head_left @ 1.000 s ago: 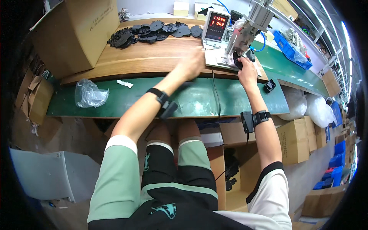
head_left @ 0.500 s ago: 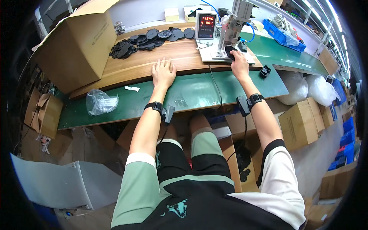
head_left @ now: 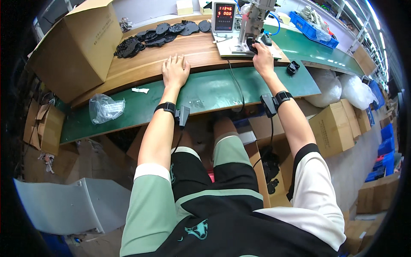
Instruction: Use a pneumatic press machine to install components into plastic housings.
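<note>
My left hand (head_left: pixel 175 70) lies flat on the wooden board (head_left: pixel 201 53), fingers spread and holding nothing. With my right hand (head_left: pixel 263 59) I grip a black plastic part (head_left: pixel 252 45) at the base of a metal bench press (head_left: pixel 255 25). The part sits beneath the press head, and my fingers hide some of it. Beside the press stands a counter box (head_left: pixel 224 17) with a lit red display. A pile of flat black parts (head_left: pixel 158 35) lies at the back of the board, beyond my left hand.
A large open carton (head_left: pixel 77 47) stands on the left. A clear plastic bag (head_left: pixel 106 109) and a white scrap (head_left: pixel 140 90) lie on the green bench (head_left: pixel 205 94). A small black piece (head_left: pixel 293 67) sits right of the press. Below is an open carton (head_left: pixel 280 199) holding black parts.
The whole view has shifted slightly, so the bench appears higher and further left. The red digits on the counter differ. Both hands keep nearly the same places, the right still gripping the black part.
</note>
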A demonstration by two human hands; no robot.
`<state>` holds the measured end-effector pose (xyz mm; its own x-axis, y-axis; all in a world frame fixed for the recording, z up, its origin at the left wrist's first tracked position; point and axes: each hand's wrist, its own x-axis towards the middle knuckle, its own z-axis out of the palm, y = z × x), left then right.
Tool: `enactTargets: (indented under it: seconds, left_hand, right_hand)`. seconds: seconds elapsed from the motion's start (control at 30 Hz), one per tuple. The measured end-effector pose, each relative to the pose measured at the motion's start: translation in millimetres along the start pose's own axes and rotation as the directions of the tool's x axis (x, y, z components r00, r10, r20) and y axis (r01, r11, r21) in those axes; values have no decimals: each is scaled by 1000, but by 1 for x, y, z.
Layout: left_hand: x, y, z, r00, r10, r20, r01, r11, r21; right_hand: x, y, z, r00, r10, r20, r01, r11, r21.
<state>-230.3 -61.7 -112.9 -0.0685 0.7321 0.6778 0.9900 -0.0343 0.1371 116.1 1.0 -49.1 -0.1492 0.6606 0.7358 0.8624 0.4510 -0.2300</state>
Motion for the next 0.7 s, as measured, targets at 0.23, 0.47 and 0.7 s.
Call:
enactTargets:
  seconds: [0.23,0.47,0.7]
  left_hand:
    - [3,0,5,999,20,-41,-20,1000,9]
    - [-4,-16,7,999,11,-36,-10,1000,10]
    - [-1,7,2,999,-34,3,34,999,-29]
  right_hand:
    - [10,5,-6,999,32,33,-31,999,-18]
    - [-39,-11,-76,982,103,-159,-51,953,299]
    - [-436,30,-121,727,686,21,-686,726,49]
